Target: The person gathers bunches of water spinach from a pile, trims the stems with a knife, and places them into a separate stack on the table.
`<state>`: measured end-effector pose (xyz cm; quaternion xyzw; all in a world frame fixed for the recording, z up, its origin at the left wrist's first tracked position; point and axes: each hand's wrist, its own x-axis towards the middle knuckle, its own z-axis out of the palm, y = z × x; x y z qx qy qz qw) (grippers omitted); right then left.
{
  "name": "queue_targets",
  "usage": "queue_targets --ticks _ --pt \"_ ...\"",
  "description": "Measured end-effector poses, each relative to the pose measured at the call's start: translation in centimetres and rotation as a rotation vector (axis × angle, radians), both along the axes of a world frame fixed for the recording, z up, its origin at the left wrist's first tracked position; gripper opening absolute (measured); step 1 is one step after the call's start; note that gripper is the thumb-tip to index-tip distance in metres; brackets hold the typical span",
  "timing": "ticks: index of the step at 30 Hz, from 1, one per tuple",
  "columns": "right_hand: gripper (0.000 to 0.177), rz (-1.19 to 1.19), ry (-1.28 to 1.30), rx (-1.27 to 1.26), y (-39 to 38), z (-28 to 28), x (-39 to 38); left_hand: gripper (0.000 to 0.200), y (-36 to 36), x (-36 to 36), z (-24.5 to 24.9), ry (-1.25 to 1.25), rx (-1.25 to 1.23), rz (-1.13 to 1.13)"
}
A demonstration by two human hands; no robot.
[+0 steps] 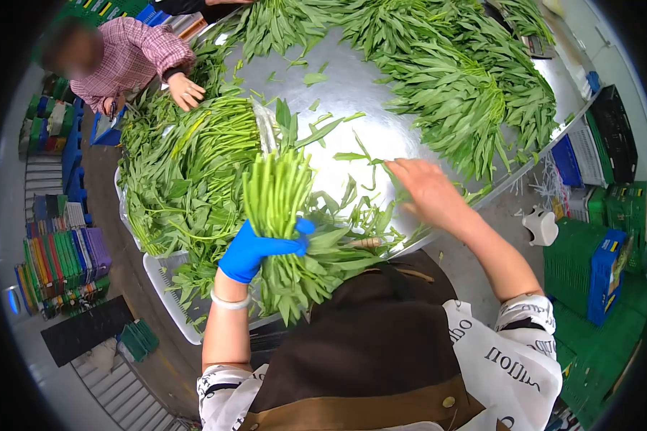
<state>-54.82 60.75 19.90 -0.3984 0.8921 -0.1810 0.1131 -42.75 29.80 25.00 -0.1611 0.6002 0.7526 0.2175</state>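
My left hand (246,253), in a blue glove, is wrapped around a bunch of water spinach (279,188). The cut stems point up and away from me, and the leaves hang below the grip toward my apron. Bare and with fingers stretched out, my right hand (431,192) is over the metal table (402,75), close to loose leaf and stem bits (356,154). Whether its fingertips touch a stem is hard to tell. Left of the bunch lies a large heap of water spinach (223,133), its stems lined up. A small light-brown object (366,243) lies partly covered near the table's near edge.
More bunches of greens (474,93) cover the table's far right. A co-worker's hand (185,91) rests at the heap's far left. A white crate (167,294) stands at the near left. Stacked green crates (575,262) and a white stool (540,227) are on the right.
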Motion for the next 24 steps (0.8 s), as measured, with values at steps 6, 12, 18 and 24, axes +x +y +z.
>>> queue_targets --ticks 6,12,18,24 --pt "0.071 -0.234 -0.789 -0.694 -6.1 1.7 1.8 0.038 -0.4 -0.1 -1.5 -0.058 0.194 -0.11" --pt "0.027 -0.248 -1.155 -0.595 -6.8 -0.5 -1.1 0.041 -0.2 0.3 -1.7 -0.091 0.16 -0.206" --pt "0.035 -0.24 -0.176 -0.81 -6.0 -0.4 -2.1 0.049 -0.4 1.3 -1.9 -0.079 0.062 -0.251" --pt "0.051 -0.052 -0.803 -0.452 -8.9 1.3 0.5 0.058 1.6 1.2 -3.0 -0.079 0.099 -0.303"
